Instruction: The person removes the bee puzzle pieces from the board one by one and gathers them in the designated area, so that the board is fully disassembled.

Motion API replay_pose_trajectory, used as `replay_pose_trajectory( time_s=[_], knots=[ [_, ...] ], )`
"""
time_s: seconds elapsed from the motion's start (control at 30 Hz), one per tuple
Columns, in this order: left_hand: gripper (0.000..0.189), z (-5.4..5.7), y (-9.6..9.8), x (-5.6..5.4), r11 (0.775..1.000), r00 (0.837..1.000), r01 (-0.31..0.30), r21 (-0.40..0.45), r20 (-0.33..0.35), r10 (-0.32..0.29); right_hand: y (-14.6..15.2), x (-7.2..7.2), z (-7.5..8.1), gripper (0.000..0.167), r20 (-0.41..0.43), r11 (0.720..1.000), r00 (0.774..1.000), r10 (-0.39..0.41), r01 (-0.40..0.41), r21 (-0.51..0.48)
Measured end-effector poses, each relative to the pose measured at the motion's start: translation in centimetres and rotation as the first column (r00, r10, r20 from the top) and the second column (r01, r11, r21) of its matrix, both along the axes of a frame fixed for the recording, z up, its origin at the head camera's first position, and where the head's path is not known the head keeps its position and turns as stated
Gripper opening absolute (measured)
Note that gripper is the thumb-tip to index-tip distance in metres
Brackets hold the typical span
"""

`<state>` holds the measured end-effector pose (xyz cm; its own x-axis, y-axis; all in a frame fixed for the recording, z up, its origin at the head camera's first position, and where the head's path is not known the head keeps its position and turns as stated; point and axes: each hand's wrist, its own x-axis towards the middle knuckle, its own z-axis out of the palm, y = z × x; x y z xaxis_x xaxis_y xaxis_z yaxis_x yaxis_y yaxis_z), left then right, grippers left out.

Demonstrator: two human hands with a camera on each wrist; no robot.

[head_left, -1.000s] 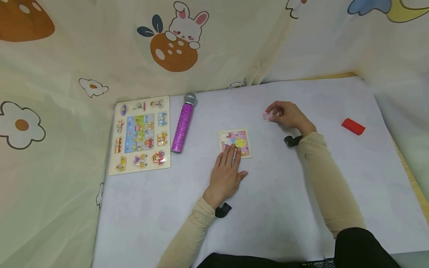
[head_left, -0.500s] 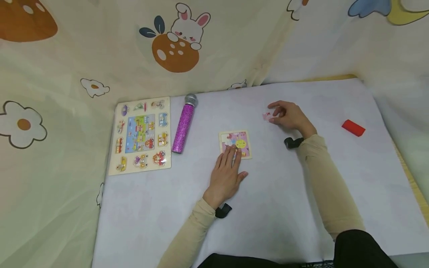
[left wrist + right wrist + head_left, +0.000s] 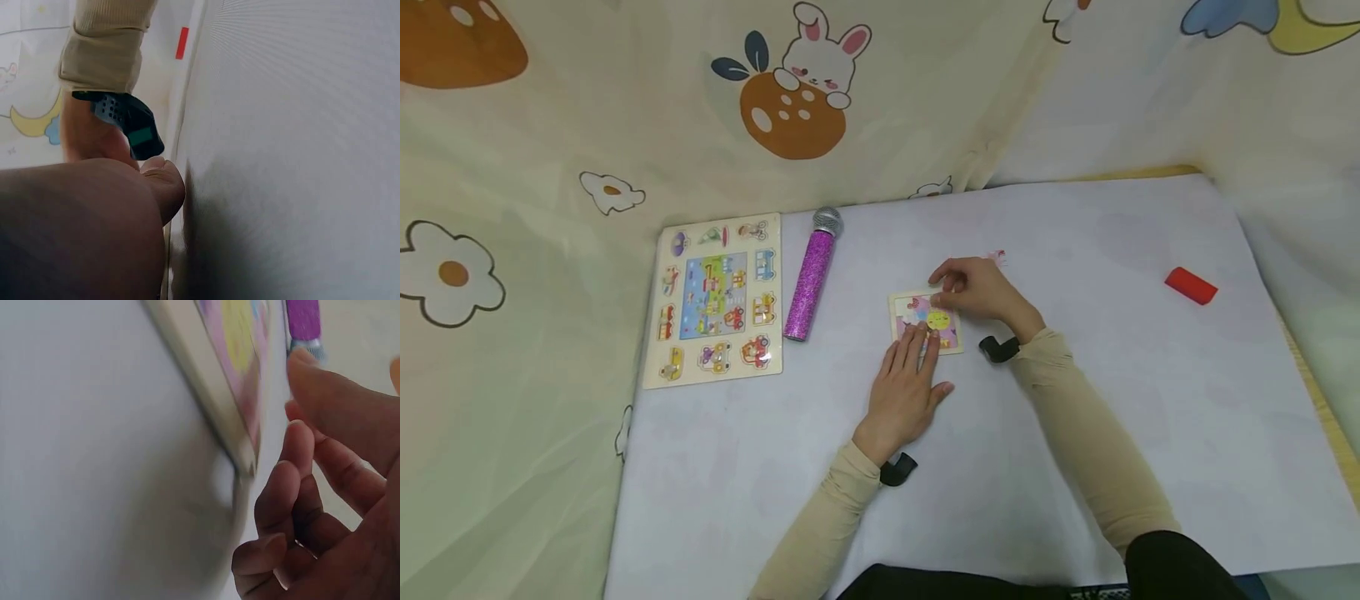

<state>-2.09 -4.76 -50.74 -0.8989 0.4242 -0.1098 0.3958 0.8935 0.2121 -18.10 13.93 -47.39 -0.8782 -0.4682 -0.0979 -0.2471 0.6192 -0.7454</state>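
Right hand [image 3: 981,287] has moved to the puzzle [image 3: 938,320], loosely curled, seemingly empty; left hand [image 3: 904,390] (fingers straight) rests on it.

On your desk [image 3: 1075,467], the board [image 3: 712,297] lies at left, the mic [image 3: 810,279] just right of it. Mid-desk is the puzzle [image 3: 942,320], your left grip [image 3: 901,400] on its near side, your right grip [image 3: 981,288] at its far right corner. The piece [image 3: 997,257] lies just behind your right grip; the block [image 3: 1191,286], far right.

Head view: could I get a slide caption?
Left hand resting on a small framed jigsaw puzzle, right hand at its far edge; glittery purple microphone and vehicle puzzle board lie left.
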Motion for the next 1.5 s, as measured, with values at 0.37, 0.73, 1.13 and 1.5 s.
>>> replay_pose_trajectory(
  time_s=[0.37, 0.73, 1.13, 1.5],
  knots=[
    [0.079, 0.0, -0.1, -0.1, 1.000, 1.000, -0.002, 0.021, 0.017, 0.002, -2.2, 0.9, 0.2, 0.021, -0.014, 0.991, 1.000, 0.019, -0.017, 0.131],
    [0.079, 0.0, 0.0, -0.2, 1.000, 1.000, 0.006, 0.016, 0.004, -0.006, -2.3, 0.8, 0.2, 0.022, 0.040, 0.986, 0.999, 0.021, -0.027, 0.167],
    [0.080, 0.0, 0.0, -0.4, 0.999, 1.000, 0.005, 0.032, 0.013, -0.006, -2.4, 1.0, 0.0, 0.024, 0.004, 0.992, 1.000, -0.015, 0.015, 0.127],
    [0.081, 0.0, 0.0, -0.3, 1.000, 0.998, -0.009, 0.012, 0.061, 0.008, -2.1, 1.1, -0.1, 0.029, -0.007, 0.993, 0.996, 0.089, -0.088, 0.080]
  ],
)
